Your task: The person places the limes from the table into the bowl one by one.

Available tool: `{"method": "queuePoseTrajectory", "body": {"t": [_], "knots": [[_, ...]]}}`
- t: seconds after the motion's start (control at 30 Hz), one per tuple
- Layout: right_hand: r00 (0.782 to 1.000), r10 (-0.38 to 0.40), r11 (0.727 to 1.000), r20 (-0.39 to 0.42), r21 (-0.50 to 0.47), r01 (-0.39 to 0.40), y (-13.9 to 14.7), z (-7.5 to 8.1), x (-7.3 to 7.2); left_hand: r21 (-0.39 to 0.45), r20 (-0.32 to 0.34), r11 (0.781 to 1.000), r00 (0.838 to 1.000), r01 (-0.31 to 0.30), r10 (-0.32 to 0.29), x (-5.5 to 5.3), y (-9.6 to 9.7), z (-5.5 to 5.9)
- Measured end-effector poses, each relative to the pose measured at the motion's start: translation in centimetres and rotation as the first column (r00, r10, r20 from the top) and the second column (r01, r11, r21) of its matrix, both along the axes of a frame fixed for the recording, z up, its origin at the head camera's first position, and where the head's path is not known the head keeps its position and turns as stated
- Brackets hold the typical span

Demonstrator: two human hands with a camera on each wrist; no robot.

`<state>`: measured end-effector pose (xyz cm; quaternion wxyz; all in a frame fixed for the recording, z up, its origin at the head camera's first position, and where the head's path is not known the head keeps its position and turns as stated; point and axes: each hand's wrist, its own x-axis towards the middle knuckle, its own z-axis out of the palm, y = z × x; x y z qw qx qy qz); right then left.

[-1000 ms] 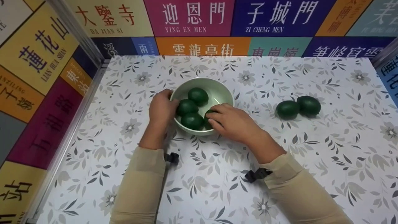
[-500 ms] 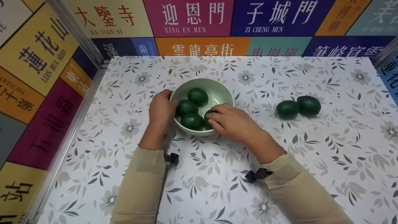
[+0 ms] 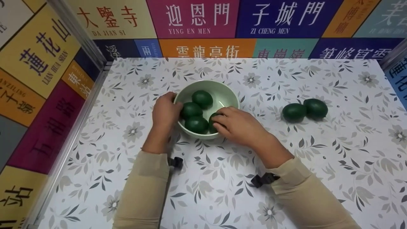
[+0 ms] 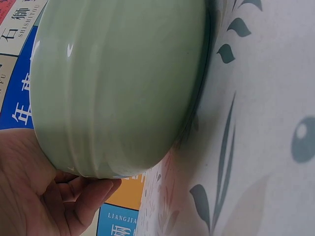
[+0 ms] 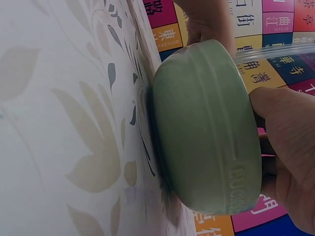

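A pale green bowl [image 3: 227, 90] stands on the table with several dark green limes inside. My left hand [image 3: 165, 109] grips its left rim; in the left wrist view, curled fingers [image 4: 93, 196] lie against the outer wall. Over the right front rim reaches my right hand [image 3: 240, 124], its fingers curled round a lime [image 3: 212, 122] that they partly cover. Beside that one are a front lime [image 3: 196, 124], a left lime [image 3: 190, 110] and a back lime [image 3: 202, 99]. The right wrist view shows the bowl's outside [image 5: 206, 123], hiding what the fingertips hold.
Two more limes lie together on the right, a nearer lime [image 3: 294, 112] and a farther lime [image 3: 315, 108]. A white leaf-patterned cover [image 3: 216, 178] spreads over the table. Panels with large characters [image 3: 197, 19] stand behind it and along the left side.
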<state>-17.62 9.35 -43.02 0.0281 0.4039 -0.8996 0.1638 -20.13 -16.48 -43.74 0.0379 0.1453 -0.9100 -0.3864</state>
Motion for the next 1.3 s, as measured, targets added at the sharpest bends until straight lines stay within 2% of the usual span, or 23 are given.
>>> {"method": "queuePoseTrajectory", "body": {"t": [0.33, 0.83, 1.07, 1.3], "knots": [[1.000, -0.012, 0.999, 0.000, 0.034, 0.012, 0.4, 0.6, 0.2, -0.010, -0.017, 1.000, 1.000, 0.008, -0.008, -0.1, 0.1, 0.0], [1.000, -0.023, 0.998, 0.003, 0.054, 0.023, 0.9, 1.1, 0.7, 0.013, 0.006, 1.000, 1.000, 0.006, -0.007, 0.0, 0.1, -0.1], [0.999, -0.051, 0.998, 0.016, 0.039, 0.051, 1.3, 1.5, 1.0, 0.021, 0.016, 1.000, 1.000, 0.001, -0.001, -0.1, 0.1, 0.0], [0.998, -0.067, 0.998, -0.008, 0.018, 0.067, 1.9, 1.9, 1.3, 0.006, 0.012, 1.000, 1.000, 0.004, -0.004, -0.1, 0.0, -0.1]]}}
